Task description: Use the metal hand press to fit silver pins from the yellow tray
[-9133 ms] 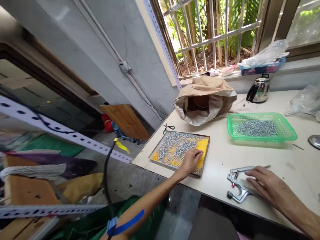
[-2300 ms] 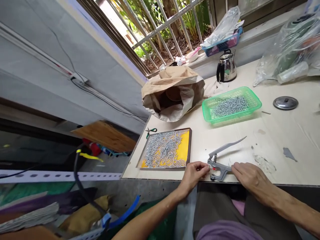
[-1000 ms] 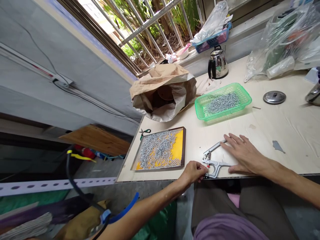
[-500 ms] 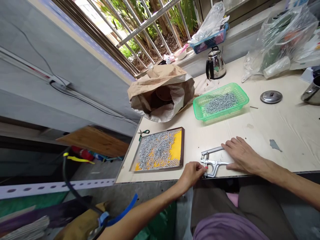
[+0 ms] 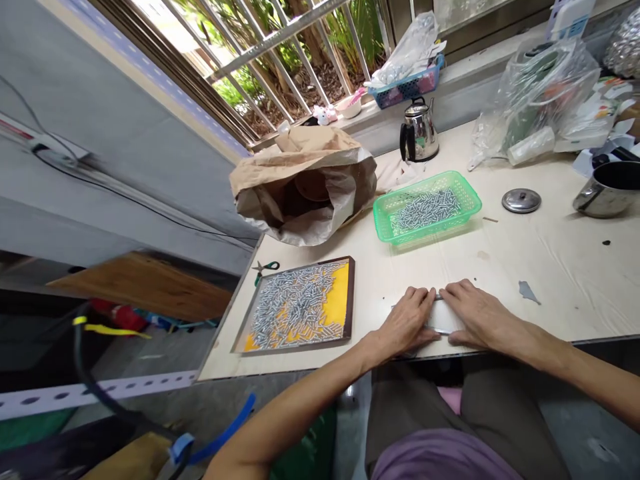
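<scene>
The fingers of my left hand are bent close together over the head of a silver metal hand tool with two long handles, and hide that end; whether they pinch any small piece there I cannot tell. The fingers of my right hand press together on its upper handle, thumb by the lower, covering the handle ends. The tool lies between my hands, near the front edge of the pale tabletop.

Just beyond my right hand lies a torn grey scrap. The dark rim of a shallow square tray with a yellow bottom stands close by my left wrist; small silver metal pins cover most of it. Green-handled scissors rest at its far corner.

Farther off, a light-green perforated plastic basket holds more such pins. To its left a crumpled brown paper bag gapes, blocking the back corner; behind the basket stands a shiny steel kettle, and to its right lies a round metal lid.
</scene>
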`<state>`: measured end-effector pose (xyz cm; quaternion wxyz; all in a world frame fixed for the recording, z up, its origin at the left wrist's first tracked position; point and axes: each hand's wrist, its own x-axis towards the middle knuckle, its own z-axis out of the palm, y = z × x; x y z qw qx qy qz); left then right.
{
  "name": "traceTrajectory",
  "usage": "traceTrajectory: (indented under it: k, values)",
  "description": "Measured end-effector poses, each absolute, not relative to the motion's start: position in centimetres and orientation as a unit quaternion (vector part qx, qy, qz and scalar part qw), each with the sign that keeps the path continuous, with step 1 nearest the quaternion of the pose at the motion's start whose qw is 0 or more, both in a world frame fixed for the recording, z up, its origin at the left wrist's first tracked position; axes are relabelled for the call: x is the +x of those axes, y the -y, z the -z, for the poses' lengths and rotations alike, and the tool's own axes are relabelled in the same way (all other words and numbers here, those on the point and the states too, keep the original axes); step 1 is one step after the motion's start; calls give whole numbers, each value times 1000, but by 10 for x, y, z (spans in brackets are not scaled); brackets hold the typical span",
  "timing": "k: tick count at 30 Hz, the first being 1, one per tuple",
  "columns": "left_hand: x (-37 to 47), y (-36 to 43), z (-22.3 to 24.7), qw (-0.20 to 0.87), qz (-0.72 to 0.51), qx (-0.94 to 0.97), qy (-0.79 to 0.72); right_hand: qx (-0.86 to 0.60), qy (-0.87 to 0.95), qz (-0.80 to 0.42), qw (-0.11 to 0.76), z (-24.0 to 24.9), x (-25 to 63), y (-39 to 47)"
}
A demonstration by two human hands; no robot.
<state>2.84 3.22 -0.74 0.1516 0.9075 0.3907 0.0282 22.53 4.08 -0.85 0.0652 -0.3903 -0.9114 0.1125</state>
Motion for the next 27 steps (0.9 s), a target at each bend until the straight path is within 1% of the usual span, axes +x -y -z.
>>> traceTrajectory:
  k: [7,12,18,22,27]
  values:
    - [39,-34,17,131,-23,899,-418,-362,919,-116,108,11,223,-45]
    - [41,-38,21,115,-37,894,-431,-372,914,-117,109,11,225,-51]
    - [49,3,38,80,-175,872,-450,-339,923,-154,95,18,244,-76]
    - [62,28,45,124,-220,864,-436,-376,914,-123,93,15,239,-93]
    - [67,25,38,181,-231,842,-453,-396,913,-65,69,-3,214,-105]
